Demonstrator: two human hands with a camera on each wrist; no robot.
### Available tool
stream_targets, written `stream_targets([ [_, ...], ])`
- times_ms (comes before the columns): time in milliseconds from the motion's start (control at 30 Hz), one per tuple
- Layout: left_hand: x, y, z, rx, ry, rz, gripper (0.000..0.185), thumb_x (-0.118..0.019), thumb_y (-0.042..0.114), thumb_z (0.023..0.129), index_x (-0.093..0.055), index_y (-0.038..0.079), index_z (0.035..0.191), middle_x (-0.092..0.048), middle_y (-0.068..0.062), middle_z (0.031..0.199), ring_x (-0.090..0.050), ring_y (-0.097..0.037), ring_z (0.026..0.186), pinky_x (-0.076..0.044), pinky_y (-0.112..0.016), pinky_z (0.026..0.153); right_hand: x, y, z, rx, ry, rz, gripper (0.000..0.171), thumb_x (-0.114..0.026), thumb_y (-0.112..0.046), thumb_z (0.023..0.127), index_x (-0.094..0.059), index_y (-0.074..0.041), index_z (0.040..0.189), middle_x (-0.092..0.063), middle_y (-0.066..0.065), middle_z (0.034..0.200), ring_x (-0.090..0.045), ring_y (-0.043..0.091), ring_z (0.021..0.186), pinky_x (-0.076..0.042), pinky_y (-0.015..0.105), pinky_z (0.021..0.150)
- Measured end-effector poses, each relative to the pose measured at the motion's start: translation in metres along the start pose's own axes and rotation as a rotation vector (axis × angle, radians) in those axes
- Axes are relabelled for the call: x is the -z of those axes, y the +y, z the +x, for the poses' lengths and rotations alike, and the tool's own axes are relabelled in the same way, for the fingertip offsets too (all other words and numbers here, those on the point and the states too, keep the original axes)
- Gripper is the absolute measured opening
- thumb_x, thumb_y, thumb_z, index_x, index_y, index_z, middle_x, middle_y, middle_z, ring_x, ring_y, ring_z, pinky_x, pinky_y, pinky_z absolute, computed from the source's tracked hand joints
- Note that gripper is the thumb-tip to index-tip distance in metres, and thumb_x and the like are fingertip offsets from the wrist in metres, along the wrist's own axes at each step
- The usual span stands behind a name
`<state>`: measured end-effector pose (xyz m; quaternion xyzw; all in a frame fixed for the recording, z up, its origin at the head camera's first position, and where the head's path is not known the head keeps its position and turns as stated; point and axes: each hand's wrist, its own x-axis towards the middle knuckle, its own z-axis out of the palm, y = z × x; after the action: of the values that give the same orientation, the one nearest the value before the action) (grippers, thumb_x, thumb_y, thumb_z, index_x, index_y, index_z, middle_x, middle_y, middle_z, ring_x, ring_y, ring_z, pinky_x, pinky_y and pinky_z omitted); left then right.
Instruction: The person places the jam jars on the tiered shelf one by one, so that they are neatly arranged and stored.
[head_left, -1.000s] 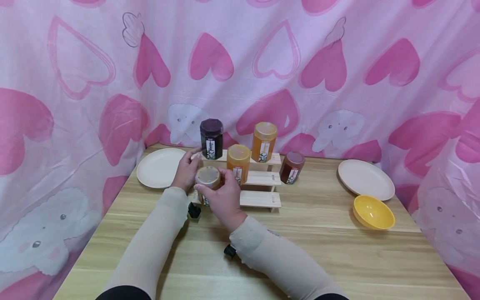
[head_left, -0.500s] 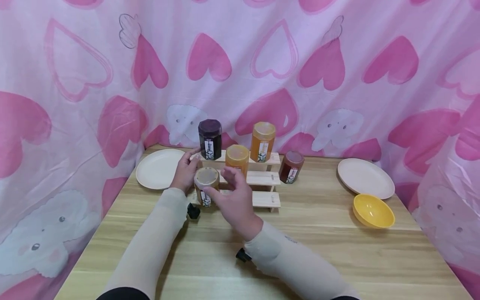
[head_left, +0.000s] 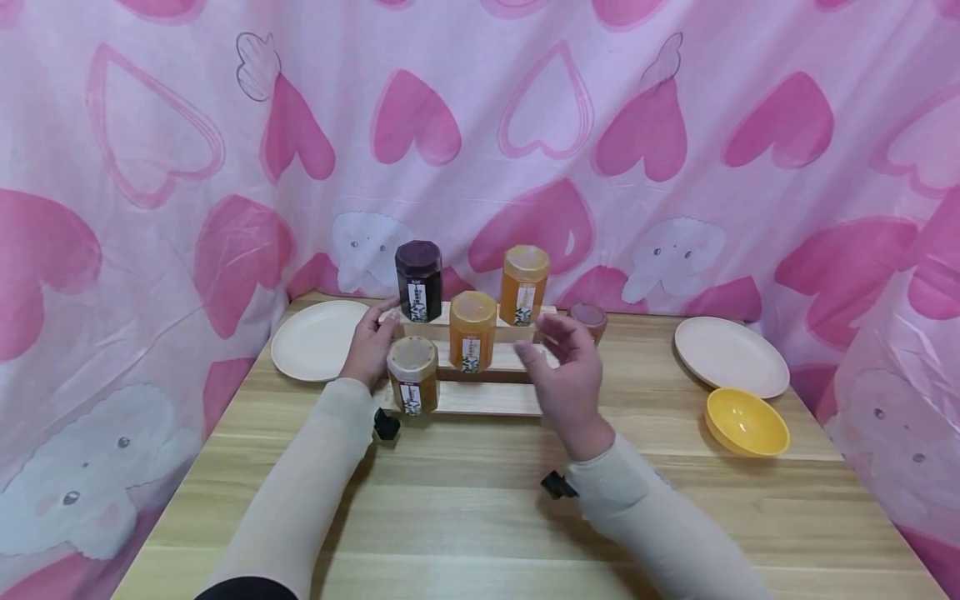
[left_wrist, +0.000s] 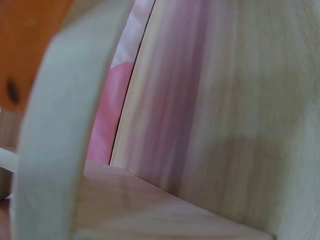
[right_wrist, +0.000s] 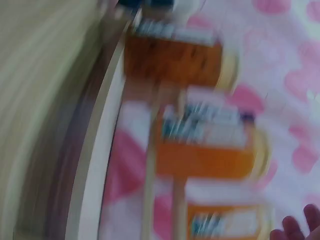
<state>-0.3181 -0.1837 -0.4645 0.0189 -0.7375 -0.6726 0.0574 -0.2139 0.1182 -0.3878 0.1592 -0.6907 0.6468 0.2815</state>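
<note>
The right hand (head_left: pixel 570 375) hovered with fingers loosely spread before a dark red jar (head_left: pixel 588 317) on the counter (head_left: pixel 675 500). The left hand (head_left: pixel 367 350) rested open against a wooden rack (head_left: pixel 480 398). Probably heavy, smooth glass, best gripped around its sides.

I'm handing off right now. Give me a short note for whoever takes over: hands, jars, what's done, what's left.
Left hand: open, resting at the left end of the wooden step rack.
Right hand: open, empty, above the rack's right end, nearest the dark red jar.
Done: four jars on the rack; the tan-lidded jar stands on the lowest step.
Left: the dark red jar is on the table behind the rack.
</note>
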Motion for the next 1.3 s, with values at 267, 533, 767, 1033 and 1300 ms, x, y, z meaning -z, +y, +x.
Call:
stream_targets([
  [267, -0.001, 0.002, -0.001, 0.013, 0.004, -0.01, 0.046, -0.049, 0.039, 0.113, -0.05, 0.025, 0.156, -0.055, -0.018, 0.141, -0.056, -0.026, 0.117, -0.047, -0.041, 0.101, 0.048, 0.047, 0.039, -0.109, 0.071, -0.172, 0.052, -0.085, -0.014, 0.091, -0.061, 0.003, 0.134, -0.065, 0.014, 0.13, -0.063, 0.025, 0.121, -0.049, 0.049, 0.11],
  [533, 0.0, 0.001, -0.002, 0.022, -0.002, -0.001, 0.047, -0.049, 0.04, 0.113, -0.049, 0.025, 0.158, -0.05, -0.013, 0.151, -0.054, -0.028, 0.125, -0.044, -0.045, 0.109, 0.082, 0.087, 0.063, -0.311, 0.031, -0.352, 0.073, -0.084, -0.035, 0.092, -0.053, -0.009, 0.153, -0.052, 0.012, 0.157, -0.044, 0.03, 0.147, -0.031, 0.049, 0.125],
  [767, 0.0, 0.0, 0.0, 0.004, 0.004, -0.003, 0.047, -0.05, 0.04, 0.112, -0.051, 0.025, 0.156, -0.052, -0.013, 0.149, -0.054, -0.028, 0.123, -0.043, -0.045, 0.11, 0.096, 0.111, 0.072, -0.355, -0.024, -0.369, 0.082, -0.084, -0.038, 0.092, -0.046, -0.01, 0.159, -0.045, 0.011, 0.164, -0.035, 0.029, 0.155, -0.024, 0.052, 0.128],
  [1033, -0.002, 0.004, -0.002, -0.021, -0.001, 0.011, 0.045, -0.049, 0.036, 0.113, -0.051, 0.023, 0.156, -0.053, -0.012, 0.143, -0.054, -0.027, 0.114, -0.046, -0.035, 0.097, 0.107, 0.128, 0.077, -0.44, -0.125, -0.342, 0.091, -0.085, -0.04, 0.091, -0.038, -0.008, 0.163, -0.037, 0.013, 0.168, -0.031, 0.032, 0.157, -0.021, 0.053, 0.129],
  [1300, -0.001, 0.002, 0.0, -0.014, -0.002, -0.009, 0.046, -0.049, 0.035, 0.113, -0.05, 0.023, 0.157, -0.054, -0.014, 0.139, -0.054, -0.028, 0.109, -0.048, -0.029, 0.087, 0.107, 0.14, 0.075, -0.459, -0.184, -0.331, 0.085, -0.085, -0.029, 0.092, -0.04, -0.005, 0.161, -0.05, 0.026, 0.156, -0.048, 0.04, 0.144, -0.038, 0.054, 0.12],
])
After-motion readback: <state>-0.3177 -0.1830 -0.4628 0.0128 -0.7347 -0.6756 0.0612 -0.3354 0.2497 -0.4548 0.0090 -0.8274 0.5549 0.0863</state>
